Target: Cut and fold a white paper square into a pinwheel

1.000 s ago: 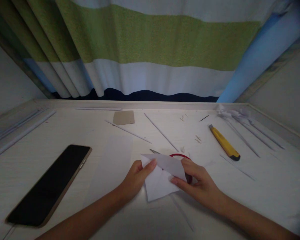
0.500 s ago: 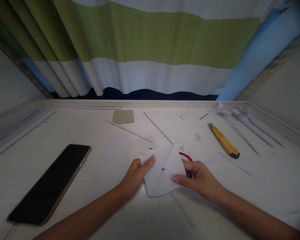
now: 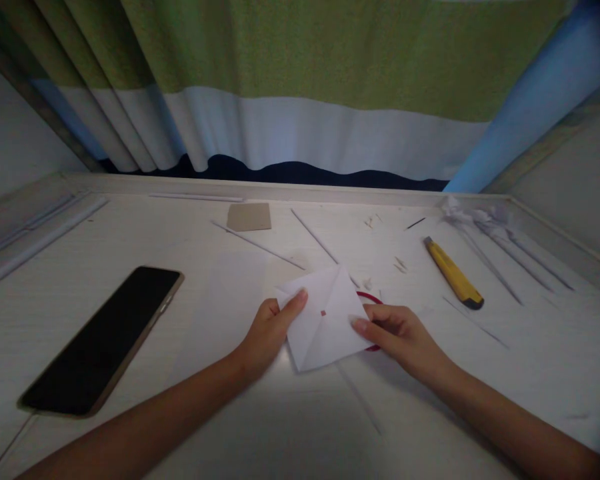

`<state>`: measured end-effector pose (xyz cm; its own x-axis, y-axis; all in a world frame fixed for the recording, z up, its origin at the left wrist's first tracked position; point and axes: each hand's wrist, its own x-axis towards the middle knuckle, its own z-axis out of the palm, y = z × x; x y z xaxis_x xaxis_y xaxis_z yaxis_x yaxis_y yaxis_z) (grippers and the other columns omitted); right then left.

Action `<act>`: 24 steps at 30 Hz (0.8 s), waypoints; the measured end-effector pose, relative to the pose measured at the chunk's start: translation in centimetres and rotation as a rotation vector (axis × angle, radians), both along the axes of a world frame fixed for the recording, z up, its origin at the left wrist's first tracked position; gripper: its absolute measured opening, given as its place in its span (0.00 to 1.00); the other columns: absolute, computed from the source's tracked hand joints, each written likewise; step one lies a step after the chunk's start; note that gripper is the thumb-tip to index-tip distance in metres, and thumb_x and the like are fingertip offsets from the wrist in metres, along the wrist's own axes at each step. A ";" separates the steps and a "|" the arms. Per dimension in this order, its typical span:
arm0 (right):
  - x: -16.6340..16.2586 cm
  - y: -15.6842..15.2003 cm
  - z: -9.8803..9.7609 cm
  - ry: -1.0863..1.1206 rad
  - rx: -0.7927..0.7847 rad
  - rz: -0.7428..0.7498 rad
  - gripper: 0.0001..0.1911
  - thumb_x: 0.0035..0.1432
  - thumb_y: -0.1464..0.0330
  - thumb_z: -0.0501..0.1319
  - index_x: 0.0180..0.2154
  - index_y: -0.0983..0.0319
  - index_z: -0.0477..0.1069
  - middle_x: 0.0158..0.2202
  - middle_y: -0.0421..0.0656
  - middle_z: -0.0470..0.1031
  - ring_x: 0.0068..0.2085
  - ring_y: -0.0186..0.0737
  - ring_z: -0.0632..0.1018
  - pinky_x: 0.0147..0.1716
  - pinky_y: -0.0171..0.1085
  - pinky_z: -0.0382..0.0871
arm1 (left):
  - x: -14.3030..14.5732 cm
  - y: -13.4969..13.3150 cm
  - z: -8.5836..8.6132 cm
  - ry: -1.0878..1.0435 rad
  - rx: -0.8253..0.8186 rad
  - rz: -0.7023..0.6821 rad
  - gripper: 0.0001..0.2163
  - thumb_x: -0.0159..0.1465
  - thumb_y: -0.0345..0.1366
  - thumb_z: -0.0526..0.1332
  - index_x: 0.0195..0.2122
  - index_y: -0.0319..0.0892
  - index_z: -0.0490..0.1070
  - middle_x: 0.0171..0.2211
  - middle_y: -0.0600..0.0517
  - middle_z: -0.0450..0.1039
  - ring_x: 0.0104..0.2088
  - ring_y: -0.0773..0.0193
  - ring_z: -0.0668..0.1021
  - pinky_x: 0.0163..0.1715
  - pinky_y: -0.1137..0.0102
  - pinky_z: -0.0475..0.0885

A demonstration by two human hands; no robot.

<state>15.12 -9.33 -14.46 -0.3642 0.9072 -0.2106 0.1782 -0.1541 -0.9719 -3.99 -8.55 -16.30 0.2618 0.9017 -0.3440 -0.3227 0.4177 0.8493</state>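
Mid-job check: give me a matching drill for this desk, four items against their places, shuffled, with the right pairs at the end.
Items
1. paper sheet
2. phone
3. utility knife
4. cardboard piece

Places
A. far centre, near the curtain
B. pinched between the left hand and the right hand
C. lying to the left of both hands, screen dark
D. lying to the right of both hands, farther back

Pairs: 1-B, 2-C, 3-D, 4-A

White paper (image 3: 325, 320), small red mark at centre. Yellow knife (image 3: 453, 281), black tip. Black phone (image 3: 103, 339). Curtain (image 3: 300, 87) striped green, white, navy. Brown card (image 3: 249, 217).
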 end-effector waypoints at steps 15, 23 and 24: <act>-0.3 -0.1 0.1 -0.037 0.055 -0.072 0.17 0.51 0.60 0.57 0.18 0.63 0.60 0.18 0.35 0.58 0.21 0.28 0.60 0.19 0.30 0.54 | -0.3 -0.2 0.0 0.043 0.104 -0.034 0.15 0.55 0.45 0.57 0.23 0.36 0.71 0.19 0.53 0.70 0.19 0.71 0.69 0.20 0.77 0.63; -0.4 -0.2 0.5 -0.075 0.158 -0.182 0.15 0.51 0.60 0.57 0.21 0.64 0.66 0.18 0.36 0.59 0.20 0.29 0.61 0.18 0.30 0.54 | -0.2 -0.7 1.9 0.187 0.232 -0.354 0.06 0.52 0.33 0.61 0.23 0.35 0.72 0.22 0.52 0.73 0.23 0.69 0.73 0.25 0.76 0.68; -0.3 -0.2 0.5 -0.084 0.167 -0.182 0.15 0.50 0.60 0.57 0.21 0.64 0.66 0.18 0.36 0.59 0.20 0.29 0.61 0.18 0.30 0.55 | -0.2 -0.7 2.0 0.208 0.241 -0.364 0.06 0.52 0.33 0.61 0.22 0.35 0.72 0.22 0.52 0.73 0.23 0.69 0.74 0.26 0.76 0.68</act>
